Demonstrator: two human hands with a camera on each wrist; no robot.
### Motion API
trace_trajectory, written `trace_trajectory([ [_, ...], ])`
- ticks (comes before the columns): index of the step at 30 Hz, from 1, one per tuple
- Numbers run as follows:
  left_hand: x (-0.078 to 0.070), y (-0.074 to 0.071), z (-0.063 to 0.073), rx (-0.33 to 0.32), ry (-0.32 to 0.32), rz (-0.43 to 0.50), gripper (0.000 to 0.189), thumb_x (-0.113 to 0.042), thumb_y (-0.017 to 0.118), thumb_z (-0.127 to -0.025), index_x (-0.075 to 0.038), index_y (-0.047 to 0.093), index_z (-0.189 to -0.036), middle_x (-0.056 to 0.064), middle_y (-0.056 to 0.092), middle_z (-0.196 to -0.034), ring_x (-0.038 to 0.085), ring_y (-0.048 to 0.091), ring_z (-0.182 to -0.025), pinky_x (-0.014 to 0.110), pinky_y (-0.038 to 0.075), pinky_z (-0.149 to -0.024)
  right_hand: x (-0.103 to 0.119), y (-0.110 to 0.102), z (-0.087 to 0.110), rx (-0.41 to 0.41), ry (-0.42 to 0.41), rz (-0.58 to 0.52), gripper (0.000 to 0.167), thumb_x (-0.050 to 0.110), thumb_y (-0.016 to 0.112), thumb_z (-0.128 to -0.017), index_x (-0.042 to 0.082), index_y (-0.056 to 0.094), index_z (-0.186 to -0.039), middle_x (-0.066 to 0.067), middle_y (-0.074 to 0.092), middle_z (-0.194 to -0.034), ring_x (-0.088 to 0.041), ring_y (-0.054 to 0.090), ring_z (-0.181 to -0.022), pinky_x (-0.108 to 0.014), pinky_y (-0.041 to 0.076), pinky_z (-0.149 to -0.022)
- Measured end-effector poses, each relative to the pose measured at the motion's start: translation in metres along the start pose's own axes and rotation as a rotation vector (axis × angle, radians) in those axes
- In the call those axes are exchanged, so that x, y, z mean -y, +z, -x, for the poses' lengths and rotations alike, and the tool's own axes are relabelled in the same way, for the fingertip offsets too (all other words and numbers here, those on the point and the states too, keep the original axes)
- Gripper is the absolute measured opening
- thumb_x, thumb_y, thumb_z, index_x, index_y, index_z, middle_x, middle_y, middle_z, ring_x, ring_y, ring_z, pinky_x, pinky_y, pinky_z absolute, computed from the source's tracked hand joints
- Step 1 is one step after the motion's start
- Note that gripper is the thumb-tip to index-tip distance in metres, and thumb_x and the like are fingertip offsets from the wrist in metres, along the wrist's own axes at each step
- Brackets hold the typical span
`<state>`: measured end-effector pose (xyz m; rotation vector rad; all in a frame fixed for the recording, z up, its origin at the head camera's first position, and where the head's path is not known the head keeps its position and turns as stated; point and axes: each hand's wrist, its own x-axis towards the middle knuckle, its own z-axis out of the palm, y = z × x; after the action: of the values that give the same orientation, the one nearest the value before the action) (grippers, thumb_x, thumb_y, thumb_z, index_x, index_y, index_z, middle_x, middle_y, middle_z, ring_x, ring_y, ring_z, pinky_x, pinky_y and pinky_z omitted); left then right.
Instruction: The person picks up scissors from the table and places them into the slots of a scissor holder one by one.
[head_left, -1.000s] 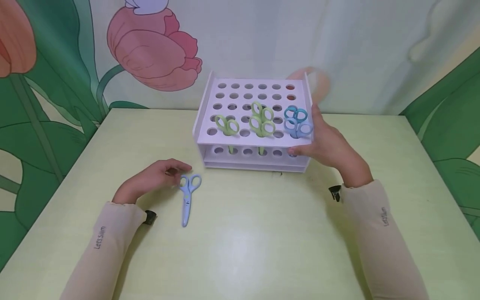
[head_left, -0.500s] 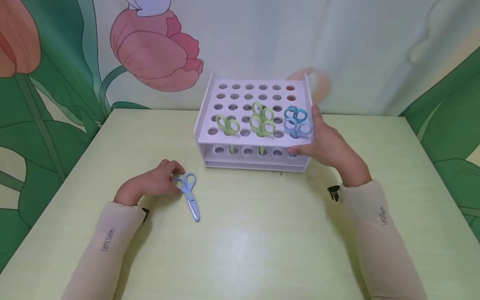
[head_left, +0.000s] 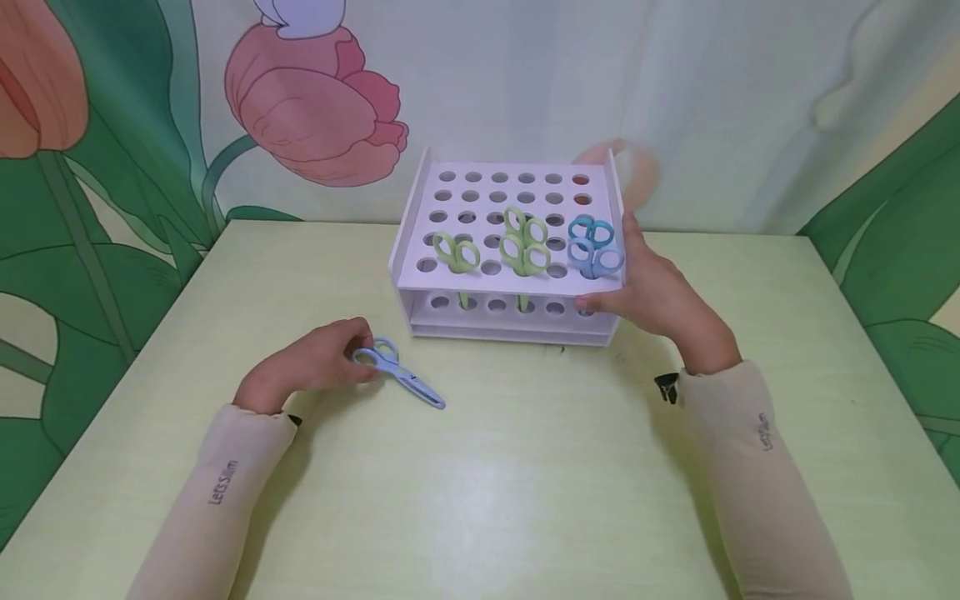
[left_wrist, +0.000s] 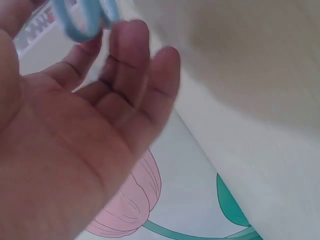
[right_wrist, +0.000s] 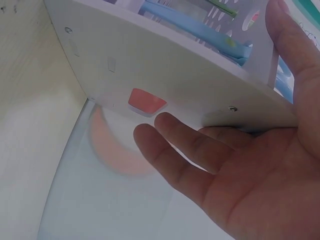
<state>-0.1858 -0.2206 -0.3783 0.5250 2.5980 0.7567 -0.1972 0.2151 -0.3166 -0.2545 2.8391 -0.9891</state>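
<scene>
My left hand (head_left: 322, 354) pinches light blue scissors (head_left: 411, 380) by the finger loops, between thumb and fingers. Their blades point toward the right and the near side, low over the table. In the left wrist view the loops of the scissors (left_wrist: 82, 38) show at the top, while the other fingers are loosely bent below. My right hand (head_left: 663, 292) holds the white rack (head_left: 465, 327) at its right side, thumb on the front corner. The right wrist view shows the fingers along the outer face of the rack's side panel (right_wrist: 175, 75).
In the rack's holes stand several scissors: green scissors (head_left: 455, 260) front left, a pair of green ones (head_left: 522, 267) in the middle, and blue scissors (head_left: 592, 268) with teal ones (head_left: 591, 231) behind at right. A flower-printed backdrop (head_left: 315, 100) rises behind the table (head_left: 480, 500).
The light blue scissors have turned in my left hand; their blades swung from pointing toward me to pointing right. The fingers have closed on the loops. My right hand stays on the rack.
</scene>
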Motion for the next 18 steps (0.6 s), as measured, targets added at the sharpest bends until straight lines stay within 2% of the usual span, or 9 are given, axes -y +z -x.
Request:
trace_trajectory([
  [5,-0.006,-0.006,0.001,-0.040,0.026,0.151,0.032,-0.021,0.078,-0.089,-0.006,0.053,-0.103,0.005,0.059,-0.089,0.022,0.054,-0.082,0.034,0.044,-0.074,0.000,0.001,0.001,-0.009,-0.007,-0.010,0.135,0.043,0.089,-0.077,0.023,-0.016,-0.161,-0.015,0.050,-0.142,-0.036,0.052,-0.114,-0.055,0.042,-0.095],
  [8,-0.011,-0.009,0.004,-0.074,0.086,0.277,0.032,-0.015,0.078,-0.090,-0.003,0.052,-0.105,0.009,0.059,-0.092,0.025,0.055,-0.084,0.032,0.046,-0.073,0.000,0.002,0.001,-0.008,-0.005,-0.015,0.135,0.043,0.089,-0.077,0.024,-0.016,-0.161,-0.015,0.049,-0.142,-0.035,0.052,-0.114,-0.055,0.042,-0.095],
  [12,-0.022,-0.012,0.007,-0.112,0.179,0.399,0.030,-0.008,0.075,-0.092,-0.001,0.053,-0.111,0.014,0.058,-0.096,0.027,0.056,-0.085,0.028,0.048,-0.074,0.001,0.002,0.000,0.005,-0.002,-0.020,0.135,0.045,0.088,-0.077,0.025,-0.016,-0.161,-0.014,0.050,-0.141,-0.035,0.052,-0.113,-0.054,0.043,-0.094],
  [16,-0.038,-0.015,0.006,-0.138,0.260,0.441,0.025,-0.004,0.070,-0.095,0.000,0.060,-0.117,0.016,0.060,-0.098,0.028,0.060,-0.086,0.029,0.051,-0.076,0.001,0.001,-0.001,0.003,0.000,-0.021,0.133,0.041,0.088,-0.078,0.024,-0.014,-0.161,-0.014,0.051,-0.140,-0.035,0.053,-0.112,-0.053,0.044,-0.092],
  [18,-0.046,-0.017,0.003,-0.150,0.277,0.439,0.020,-0.002,0.067,-0.097,-0.001,0.065,-0.116,0.015,0.062,-0.097,0.029,0.060,-0.085,0.031,0.052,-0.076,0.001,0.001,-0.001,0.001,0.001,-0.026,0.132,0.040,0.088,-0.078,0.024,-0.013,-0.161,-0.014,0.050,-0.140,-0.035,0.052,-0.113,-0.053,0.044,-0.092],
])
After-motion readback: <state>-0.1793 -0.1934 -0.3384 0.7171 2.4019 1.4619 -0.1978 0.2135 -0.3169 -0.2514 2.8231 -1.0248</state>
